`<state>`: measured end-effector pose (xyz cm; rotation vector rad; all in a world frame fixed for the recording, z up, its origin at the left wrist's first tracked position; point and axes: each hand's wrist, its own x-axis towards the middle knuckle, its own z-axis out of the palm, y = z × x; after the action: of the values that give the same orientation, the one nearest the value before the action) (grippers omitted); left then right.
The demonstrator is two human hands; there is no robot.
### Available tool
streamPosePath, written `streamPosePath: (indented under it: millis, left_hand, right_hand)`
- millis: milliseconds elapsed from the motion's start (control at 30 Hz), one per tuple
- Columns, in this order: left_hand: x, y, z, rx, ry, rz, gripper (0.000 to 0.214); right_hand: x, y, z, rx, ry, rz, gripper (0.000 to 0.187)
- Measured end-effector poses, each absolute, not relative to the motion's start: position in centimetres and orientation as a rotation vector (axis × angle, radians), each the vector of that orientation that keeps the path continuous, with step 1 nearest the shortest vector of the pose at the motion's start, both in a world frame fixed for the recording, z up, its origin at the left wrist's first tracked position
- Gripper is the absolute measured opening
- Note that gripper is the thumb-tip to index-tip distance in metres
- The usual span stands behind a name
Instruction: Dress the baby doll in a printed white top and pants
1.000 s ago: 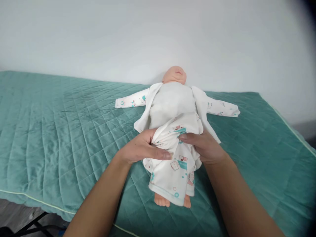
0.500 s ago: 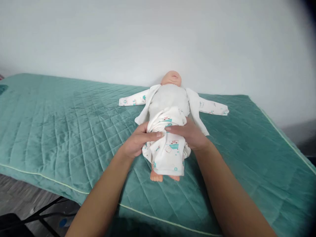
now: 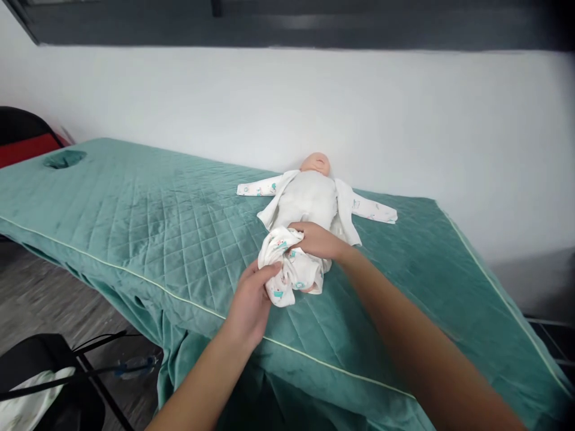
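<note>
A baby doll (image 3: 306, 197) lies on its back, head toward the wall, its cloth torso bare in front. Its printed white jacket (image 3: 348, 209) hangs open, with both sleeves stretched out sideways. Bunched around the doll's legs are white printed baby pants (image 3: 294, 272). My left hand (image 3: 256, 293) grips the lower part of one pant leg, thumb on top. My right hand (image 3: 317, 240) is closed on the upper part of the pants, its fingertips partly hidden by the fabric. The doll's feet are mostly covered by cloth.
A green quilted cover (image 3: 179, 203) spreads over the bed, with a face hole (image 3: 65, 158) at the far left. Behind stands a white wall (image 3: 224, 108). A black chair (image 3: 49, 383) with white cloth is at lower left; a red and black chair (image 3: 27, 137) stands farther back.
My left hand has moved down to the lower pant leg, and my right hand has shifted across the pants. The pants are more bunched and the feet less visible. The view has tilted up.
</note>
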<state>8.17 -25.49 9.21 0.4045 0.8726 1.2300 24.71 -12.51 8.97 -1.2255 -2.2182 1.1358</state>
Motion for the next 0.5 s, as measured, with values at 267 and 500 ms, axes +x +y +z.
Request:
streamPosePath:
  millis: [267,500]
  left_hand:
    - [9.5,-30.3,7.3,0.288,0.882,1.267,0.036]
    - [7.9,-30.1,3.7,0.432,1.069,1.381,0.037]
  right_hand:
    - [25.8,-13.9,7.8,-1.243,-2.507,0.776,0.015]
    - [25.6,-14.2,7.4,-1.305,-2.570,0.686,0.019]
